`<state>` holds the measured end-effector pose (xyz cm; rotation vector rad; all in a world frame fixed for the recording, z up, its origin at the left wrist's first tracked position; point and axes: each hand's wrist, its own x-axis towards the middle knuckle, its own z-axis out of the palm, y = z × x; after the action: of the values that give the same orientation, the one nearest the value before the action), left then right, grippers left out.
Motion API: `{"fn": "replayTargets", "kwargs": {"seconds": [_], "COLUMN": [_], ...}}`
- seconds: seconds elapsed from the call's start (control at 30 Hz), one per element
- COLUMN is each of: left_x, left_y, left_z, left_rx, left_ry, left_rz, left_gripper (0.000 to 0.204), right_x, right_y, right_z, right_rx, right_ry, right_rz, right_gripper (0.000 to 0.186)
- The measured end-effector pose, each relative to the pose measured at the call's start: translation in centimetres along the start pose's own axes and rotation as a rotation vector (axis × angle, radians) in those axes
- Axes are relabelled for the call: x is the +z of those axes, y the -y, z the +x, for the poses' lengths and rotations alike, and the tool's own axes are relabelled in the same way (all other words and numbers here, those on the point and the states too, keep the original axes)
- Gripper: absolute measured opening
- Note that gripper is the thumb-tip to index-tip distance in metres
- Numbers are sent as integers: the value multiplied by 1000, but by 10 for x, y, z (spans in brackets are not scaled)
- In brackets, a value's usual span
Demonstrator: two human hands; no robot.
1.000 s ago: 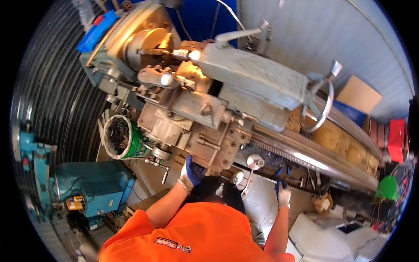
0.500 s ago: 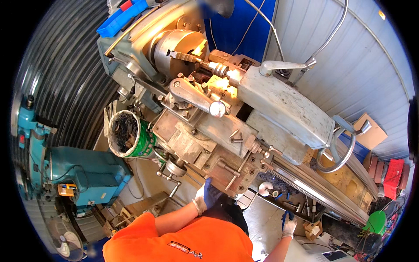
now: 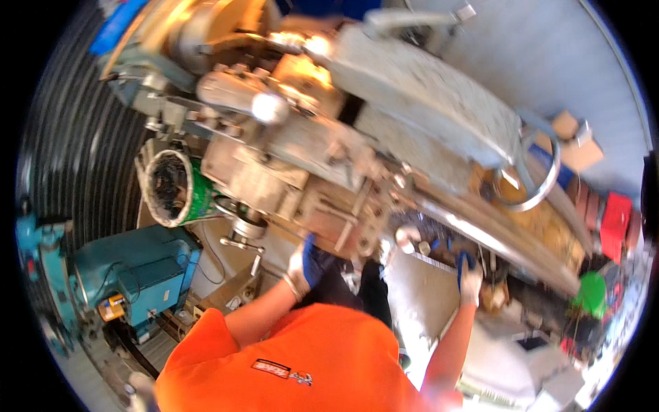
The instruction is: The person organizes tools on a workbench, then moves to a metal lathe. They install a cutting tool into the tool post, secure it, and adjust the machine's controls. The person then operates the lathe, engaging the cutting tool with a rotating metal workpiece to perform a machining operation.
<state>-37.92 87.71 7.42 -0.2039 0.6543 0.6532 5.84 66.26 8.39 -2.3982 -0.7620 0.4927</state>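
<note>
The grey lathe [image 3: 425, 89] fills the upper middle, blurred by motion, with its chuck [image 3: 195, 44] at upper left and tailstock handwheel [image 3: 549, 178] at right. My left hand [image 3: 303, 268], in a white and blue glove, touches the front edge of the carriage [image 3: 326, 223], beside the cross-slide handle [image 3: 255, 264]; blur hides whether its fingers grip. My right hand [image 3: 469, 278], gloved alike, is at the tool-strewn tray [image 3: 422, 244] below the bed; its bent blue fingers are smeared, and I cannot tell what they hold.
A green bucket of dark swarf [image 3: 175, 189] stands left of the carriage. A teal machine [image 3: 137, 275] is at lower left, against a corrugated wall [image 3: 82, 137]. Cardboard [image 3: 580, 147], red crates [image 3: 614, 226] and a green round object [image 3: 590, 295] crowd the right. Pale appliances [image 3: 501, 371] lie at lower right.
The view has shifted: since half a second ago the lathe sits higher and further left in the picture, and is blurred. Both hands remain at about the same places on the machine.
</note>
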Motion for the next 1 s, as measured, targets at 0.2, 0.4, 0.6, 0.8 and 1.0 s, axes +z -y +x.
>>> {"fn": "replayTargets", "kwargs": {"seconds": [0.2,0.4,0.6,0.8,1.0], "left_x": [68,36,31,28,54], "left_y": [13,-5,-9,1,18], "left_z": [-16,-37,-45,-43,-45], "left_rx": [117,227,280,179,195], "left_ry": [-432,-398,-408,-409,-500], "left_rz": [202,310,472,406,459], "left_gripper": [36,40,44,44,45], "right_x": [101,235,291,254,104], "right_y": [-33,-93,-144,-141,38], "right_z": [8,-47,-62,-123,-73], "right_rx": [346,437,307,-114,922], "right_ry": [402,732,784,651,641], "right_rz": [274,86,-57,457,1161], "right_gripper": [31,26,30,29,21]}}
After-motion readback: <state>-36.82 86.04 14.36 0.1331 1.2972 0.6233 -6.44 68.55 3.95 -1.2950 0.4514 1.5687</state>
